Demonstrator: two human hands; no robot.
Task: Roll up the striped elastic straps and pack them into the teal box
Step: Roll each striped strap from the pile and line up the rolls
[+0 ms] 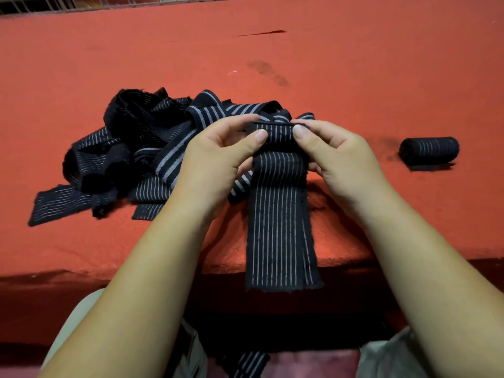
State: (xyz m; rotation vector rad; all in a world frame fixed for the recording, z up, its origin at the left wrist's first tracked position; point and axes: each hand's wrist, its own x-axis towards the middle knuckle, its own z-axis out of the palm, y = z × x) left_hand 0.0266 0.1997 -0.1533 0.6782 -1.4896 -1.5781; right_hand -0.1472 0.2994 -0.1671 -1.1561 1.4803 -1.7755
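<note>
Centre of the frame, I've got one black elastic strap [281, 214] with thin white stripes. My left hand [218, 148] and right hand [335, 154] both pinch its folded top end, thumbs in front. Its tail hangs over the front edge of the red cloth-covered counter [327, 77]. A tangled pile of striped straps [131, 148] sits centre left, and one rolled-up strap [429, 150] lies far right.

Moderate warm overhead light; red cloth [354, 77] evenly lit, falling to shadow below near edge. Soft shadow beside rolled strap [429, 149]. Wide-angle bowing at borders. Slight softness; dark fabric detail crushed.
</note>
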